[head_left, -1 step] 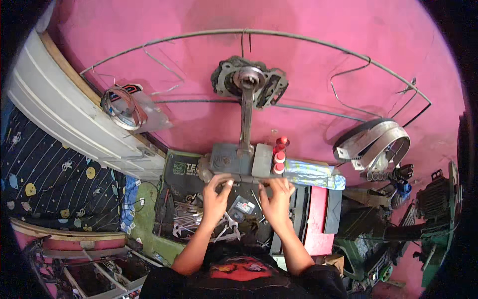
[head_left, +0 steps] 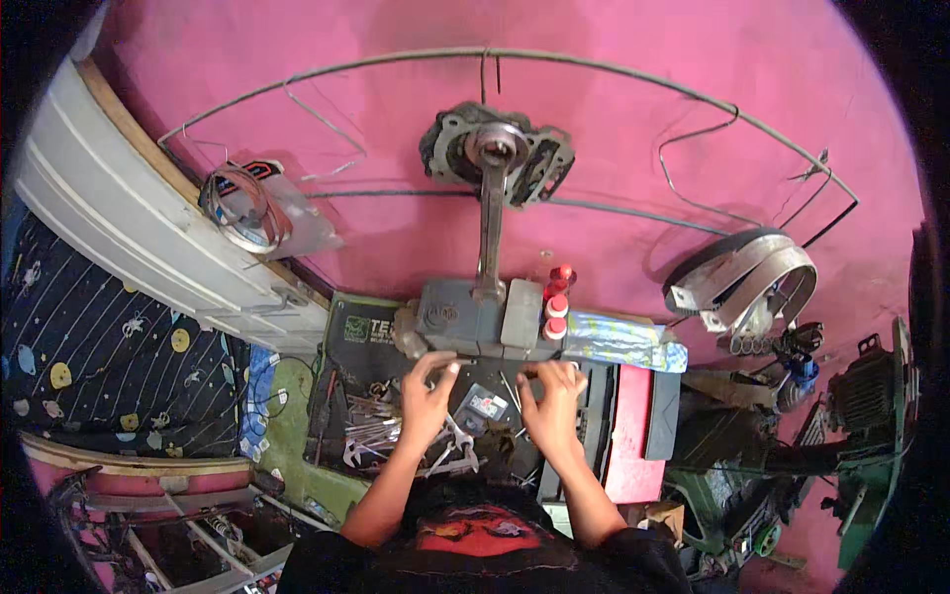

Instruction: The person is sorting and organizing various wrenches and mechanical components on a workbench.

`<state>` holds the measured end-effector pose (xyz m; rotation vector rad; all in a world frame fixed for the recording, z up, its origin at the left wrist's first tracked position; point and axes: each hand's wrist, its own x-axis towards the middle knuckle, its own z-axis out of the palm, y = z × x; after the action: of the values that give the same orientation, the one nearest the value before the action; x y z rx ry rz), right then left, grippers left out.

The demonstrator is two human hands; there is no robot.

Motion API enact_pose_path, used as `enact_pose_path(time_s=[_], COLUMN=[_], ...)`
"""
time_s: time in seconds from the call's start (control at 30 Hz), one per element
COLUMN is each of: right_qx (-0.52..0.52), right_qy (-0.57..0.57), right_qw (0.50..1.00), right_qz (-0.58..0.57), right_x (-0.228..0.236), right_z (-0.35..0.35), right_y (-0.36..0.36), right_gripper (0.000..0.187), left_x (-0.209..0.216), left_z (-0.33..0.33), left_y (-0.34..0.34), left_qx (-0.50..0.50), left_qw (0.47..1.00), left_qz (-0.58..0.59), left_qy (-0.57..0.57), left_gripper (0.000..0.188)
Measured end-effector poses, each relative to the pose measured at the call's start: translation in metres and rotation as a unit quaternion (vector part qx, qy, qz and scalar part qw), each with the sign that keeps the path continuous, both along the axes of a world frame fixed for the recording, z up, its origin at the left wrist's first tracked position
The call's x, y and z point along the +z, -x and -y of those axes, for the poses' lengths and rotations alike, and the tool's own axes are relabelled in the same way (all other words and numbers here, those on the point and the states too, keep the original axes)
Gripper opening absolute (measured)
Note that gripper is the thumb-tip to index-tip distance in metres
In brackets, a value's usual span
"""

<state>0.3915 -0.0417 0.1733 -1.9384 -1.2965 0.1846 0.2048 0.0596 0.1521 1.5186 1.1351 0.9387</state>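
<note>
My left hand [head_left: 426, 404] is raised over the toolbox tray, its fingers curved and a gap between thumb and index finger. Opposite it hovers my right hand [head_left: 552, 404], bent the same way with the thumb apart from the fingers. I see nothing held in either hand. Below and between them lie a small grey box [head_left: 485, 406] with a white and red label and a thin metal rod [head_left: 510, 392]. Several wrenches [head_left: 457, 444] and sockets are spread beside my left wrist. A grey hard case [head_left: 460, 317] stands just beyond my fingertips.
Two red-and-white bottles [head_left: 556, 317] stand beside the case, near a blue-yellow packet [head_left: 618, 340]. A connecting rod [head_left: 492, 213] and gasket [head_left: 455, 139] hang from a wall rail [head_left: 594, 65]. Metal bands [head_left: 747, 282] hang at right. A patterned mattress [head_left: 119, 346] lies left.
The view has tilted slightly, so the hanging rod and case sit a little higher in the picture. Both hands keep almost the same pose.
</note>
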Motion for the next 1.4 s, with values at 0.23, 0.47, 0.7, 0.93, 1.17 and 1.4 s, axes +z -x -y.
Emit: enact_pose_path(time_s=[0.23,0.47,0.7,0.93,1.17,1.4], right_qx=[-0.016,-0.027,0.057,0.159,0.197,0.219], right_qy=[0.170,0.310,0.317,0.275,0.260,0.243], right_qw=[0.985,0.950,0.942,0.940,0.934,0.919], right_qz=[0.008,0.034,0.093,0.124,0.145,0.222], right_x=[-0.104,-0.157,-0.154,-0.160,-0.178,-0.211], right_z=[0.120,0.161,0.146,0.105,0.060,0.028], right_y=[0.020,0.010,0.025,0.069,0.114,0.125], right_gripper=[0.013,0.028,0.025,0.031,0.053,0.047], left_x=[-0.106,-0.130,-0.142,-0.154,-0.170,-0.194], left_z=[0.072,0.118,0.134,0.127,0.118,0.096], left_y=[0.115,0.172,0.189,0.189,0.179,0.148], left_qx=[-0.112,-0.118,-0.056,-0.069,-0.139,-0.165], left_qw=[0.945,0.850,0.891,0.896,0.900,0.900], left_qz=[-0.270,-0.503,-0.448,-0.437,-0.408,-0.363], left_qy=[0.147,0.104,0.052,-0.025,-0.065,-0.177], left_gripper=[0.036,0.044,0.037,0.032,0.027,0.024])
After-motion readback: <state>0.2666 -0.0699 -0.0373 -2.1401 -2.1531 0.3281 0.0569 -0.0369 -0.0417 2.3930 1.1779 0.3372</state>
